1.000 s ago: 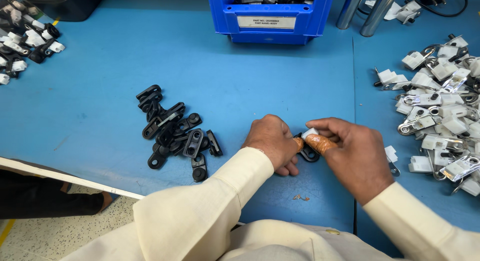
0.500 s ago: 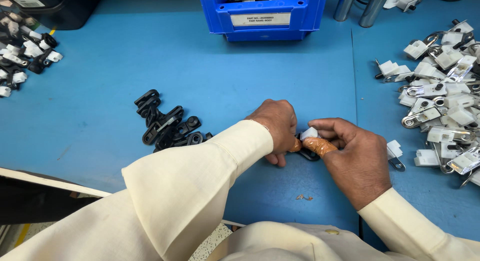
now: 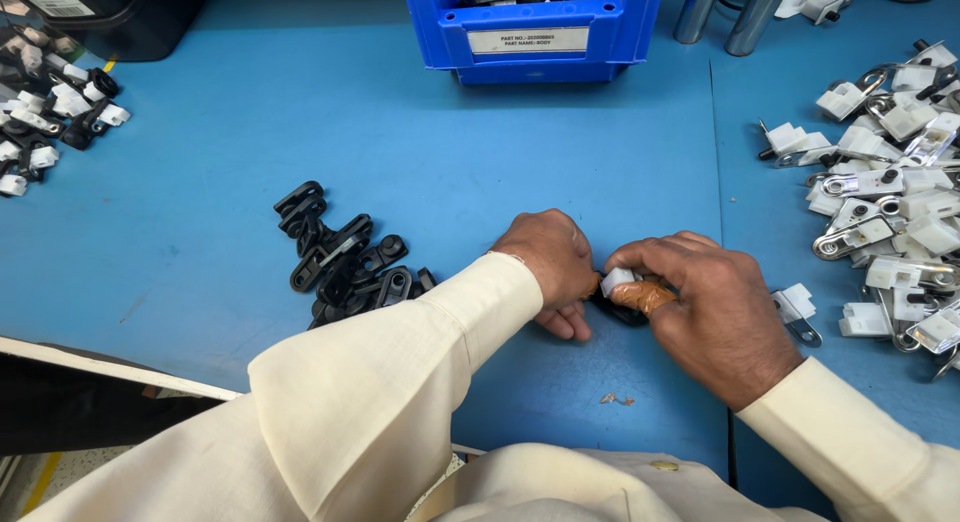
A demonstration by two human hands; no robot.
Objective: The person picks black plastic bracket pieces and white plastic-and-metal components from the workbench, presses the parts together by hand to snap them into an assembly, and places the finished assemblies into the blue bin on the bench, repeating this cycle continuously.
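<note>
My left hand and my right hand meet on the blue table, near its front edge. Together they grip a small black plastic part with a white piece pressed onto it. The thumb of my right hand wears an orange-brown wrap and lies over the white piece. Most of the black part is hidden under my fingers. A heap of loose black plastic parts lies left of my left forearm, which covers its right side.
A blue bin with a label stands at the back centre. White clip pieces with metal rings are piled at the right, one lone piece beside my right hand. Assembled black-and-white parts lie far left. Metal posts stand back right.
My hands stay together on the part. The left forearm has swung over the right side of the black heap, and the view has shifted slightly.
</note>
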